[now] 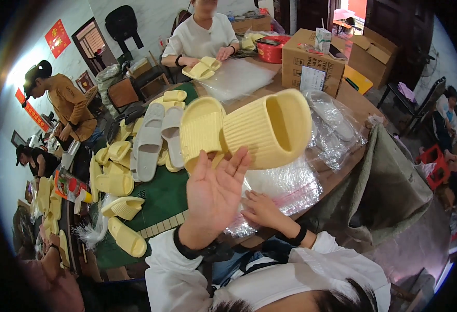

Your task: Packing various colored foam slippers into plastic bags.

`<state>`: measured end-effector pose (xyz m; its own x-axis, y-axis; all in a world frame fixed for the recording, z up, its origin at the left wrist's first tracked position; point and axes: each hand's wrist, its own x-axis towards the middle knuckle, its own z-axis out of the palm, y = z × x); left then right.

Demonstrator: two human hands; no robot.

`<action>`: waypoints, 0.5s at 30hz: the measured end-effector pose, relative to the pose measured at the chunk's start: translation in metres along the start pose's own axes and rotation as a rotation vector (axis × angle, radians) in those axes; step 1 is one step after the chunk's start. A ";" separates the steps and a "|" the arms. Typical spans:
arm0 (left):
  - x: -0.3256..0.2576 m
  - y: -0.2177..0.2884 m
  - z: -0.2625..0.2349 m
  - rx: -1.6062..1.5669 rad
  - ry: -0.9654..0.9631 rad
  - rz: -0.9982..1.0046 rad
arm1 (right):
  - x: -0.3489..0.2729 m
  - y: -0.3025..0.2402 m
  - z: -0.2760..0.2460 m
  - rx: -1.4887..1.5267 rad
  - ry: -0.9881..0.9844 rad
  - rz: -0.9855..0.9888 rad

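In front of me a pair of yellow slippers [267, 127] is held up side by side, one showing its ribbed strap and opening, the other its sole side. My left hand [215, 190] holds the pair from below, palm facing me and fingertips against the slippers; its thumb is hard to make out. Lower and to the right, my right hand [263, 209] rests on a stack of clear plastic bags [296, 187] with pink strips, fingers apart on the film.
Yellow slippers [115, 179] and grey slippers [148, 143] lie heaped on the green mat [168, 190] at left. Across the table a co-worker [205, 39] handles yellow slippers. A cardboard box [311, 60] and bagged slippers [335, 122] are at right, beside a draped grey cloth [389, 182].
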<state>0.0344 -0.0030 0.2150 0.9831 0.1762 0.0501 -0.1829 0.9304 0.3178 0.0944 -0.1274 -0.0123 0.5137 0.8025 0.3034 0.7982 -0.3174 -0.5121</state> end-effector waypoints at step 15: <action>0.011 -0.057 -0.102 1.200 0.004 -0.249 | 0.004 0.005 0.002 0.140 -0.203 0.084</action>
<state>0.0543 -0.0215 0.1005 0.9895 0.0392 -0.1388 0.1367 0.0531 0.9892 0.0998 -0.1250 -0.0153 0.4915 0.8657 0.0947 0.6964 -0.3255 -0.6395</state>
